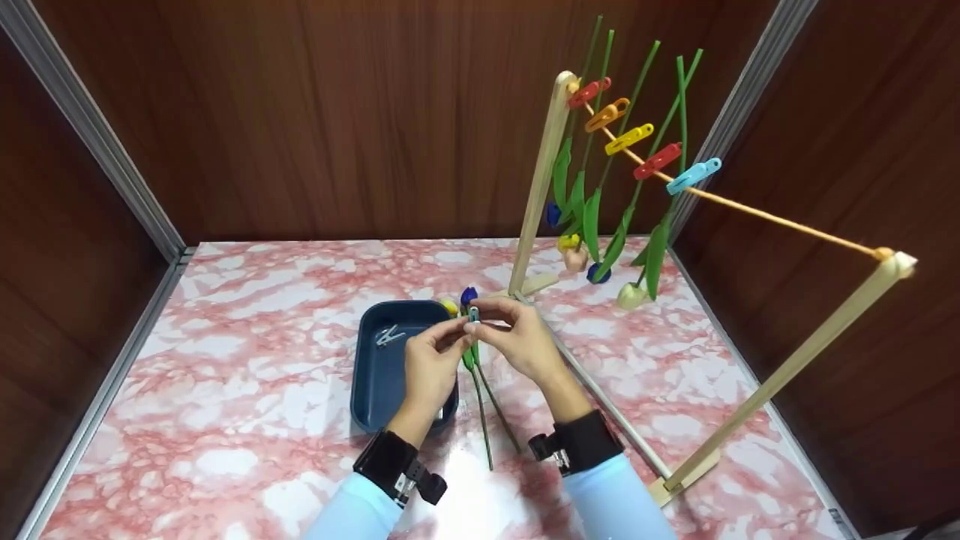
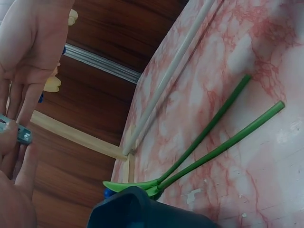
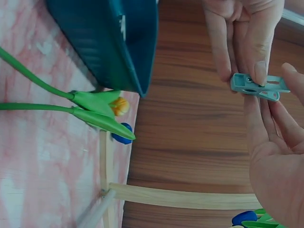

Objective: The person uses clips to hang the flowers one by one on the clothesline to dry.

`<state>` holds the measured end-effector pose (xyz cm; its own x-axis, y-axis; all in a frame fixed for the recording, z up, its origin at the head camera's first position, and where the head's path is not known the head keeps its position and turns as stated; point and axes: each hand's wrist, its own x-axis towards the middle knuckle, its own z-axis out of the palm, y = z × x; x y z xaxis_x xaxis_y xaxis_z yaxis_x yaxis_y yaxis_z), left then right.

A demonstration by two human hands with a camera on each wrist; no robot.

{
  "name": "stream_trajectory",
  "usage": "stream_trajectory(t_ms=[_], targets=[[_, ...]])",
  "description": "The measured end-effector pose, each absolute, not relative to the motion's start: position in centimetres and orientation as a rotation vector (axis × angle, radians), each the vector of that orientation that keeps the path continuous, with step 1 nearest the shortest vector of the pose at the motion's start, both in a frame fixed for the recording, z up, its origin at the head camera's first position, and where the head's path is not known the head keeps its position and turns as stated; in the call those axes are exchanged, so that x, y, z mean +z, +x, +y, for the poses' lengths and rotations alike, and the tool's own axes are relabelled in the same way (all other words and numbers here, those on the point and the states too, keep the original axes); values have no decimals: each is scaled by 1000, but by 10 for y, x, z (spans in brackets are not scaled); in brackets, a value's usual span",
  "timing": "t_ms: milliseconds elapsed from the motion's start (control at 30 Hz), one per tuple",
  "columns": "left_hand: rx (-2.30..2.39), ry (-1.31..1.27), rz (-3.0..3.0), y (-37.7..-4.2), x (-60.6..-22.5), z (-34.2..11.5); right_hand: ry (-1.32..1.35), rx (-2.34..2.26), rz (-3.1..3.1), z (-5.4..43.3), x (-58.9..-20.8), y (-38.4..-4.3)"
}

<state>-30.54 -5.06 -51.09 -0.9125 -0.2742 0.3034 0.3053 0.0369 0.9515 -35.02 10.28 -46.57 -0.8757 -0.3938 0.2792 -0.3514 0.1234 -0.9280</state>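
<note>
A light blue clothespin (image 1: 474,315) is held in front of the body, above two artificial tulips. My left hand (image 1: 431,367) pinches it, with the thumb laid on its side in the right wrist view. From the other side my right hand (image 1: 529,345) grips the same clothespin (image 3: 256,87) between thumb and fingers. Below the hands, a blue tulip (image 1: 469,296) and a yellow tulip (image 3: 121,106) lie on the table, their green stems (image 2: 223,142) pointing toward the body. The hands partly hide both flowers in the head view.
A dark blue tray (image 1: 360,375) with a pale clothespin (image 1: 388,336) inside stands left of the tulips. To the right rises a wooden rack (image 1: 795,367) with a cord (image 1: 780,217). Several tulips hang heads-down from it by coloured clothespins (image 1: 658,160). Wooden walls (image 1: 375,112) enclose the table.
</note>
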Motion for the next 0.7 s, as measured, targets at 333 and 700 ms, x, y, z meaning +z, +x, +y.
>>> stream_trajectory(t_ms=[333, 700], targets=[[-1910, -115, -1826, -307, -502, -51, -786, -1952, 2260, 107, -456, -351], [-1917, -107, -1865, -309, -497, -49, -813, -1960, 2365, 108, -454, -356]])
